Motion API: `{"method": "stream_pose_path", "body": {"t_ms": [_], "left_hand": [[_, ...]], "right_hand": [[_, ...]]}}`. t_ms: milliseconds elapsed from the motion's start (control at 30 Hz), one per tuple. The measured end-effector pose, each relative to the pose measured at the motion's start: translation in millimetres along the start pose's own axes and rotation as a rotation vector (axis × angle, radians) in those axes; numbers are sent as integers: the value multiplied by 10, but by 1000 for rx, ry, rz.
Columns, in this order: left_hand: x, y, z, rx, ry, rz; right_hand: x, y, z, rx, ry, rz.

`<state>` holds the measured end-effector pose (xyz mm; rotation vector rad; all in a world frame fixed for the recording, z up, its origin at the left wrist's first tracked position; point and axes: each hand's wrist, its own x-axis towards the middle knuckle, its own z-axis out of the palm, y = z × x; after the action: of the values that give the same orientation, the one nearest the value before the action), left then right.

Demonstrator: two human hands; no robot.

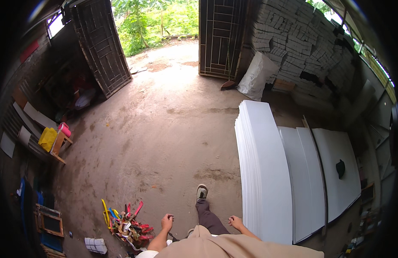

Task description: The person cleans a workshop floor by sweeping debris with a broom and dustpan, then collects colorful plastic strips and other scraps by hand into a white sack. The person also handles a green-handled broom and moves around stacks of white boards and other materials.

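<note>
My left hand (pixel 167 222) hangs low beside my body, fingers loosely bent and a little apart, with nothing visible in it. Close to it on the floor lies a heap of colourful straps and scraps (pixel 129 225), red, yellow, blue and brown. My right hand (pixel 236 222) is also empty, its fingers slightly curled and apart. It is nearest to a tall stack of white sheets (pixel 268 172) on the right and appears apart from it. One shoe (pixel 201 191) of mine is stepped forward on the floor.
Wide double doors (pixel 100 47) stand open to greenery. More white sheets (pixel 336 167) lie at right, with a long bar (pixel 316 159) and a dark object (pixel 340 169) across them. Behind are a white sack (pixel 257 77) and stacked grey blocks (pixel 293 43). A small wooden bench (pixel 59 145) stands left.
</note>
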<state>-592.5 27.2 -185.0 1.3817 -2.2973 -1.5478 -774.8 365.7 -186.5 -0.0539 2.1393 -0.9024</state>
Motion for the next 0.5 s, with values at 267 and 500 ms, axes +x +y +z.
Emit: {"method": "stream_pose_path", "body": {"t_ms": [267, 500], "left_hand": [[1869, 1259, 2, -5, -1, -13], [3574, 2370, 272, 12, -6, 47]], "right_hand": [[1319, -833, -510, -43, 124, 237], [3149, -2238, -1566, 129, 243, -4]]}}
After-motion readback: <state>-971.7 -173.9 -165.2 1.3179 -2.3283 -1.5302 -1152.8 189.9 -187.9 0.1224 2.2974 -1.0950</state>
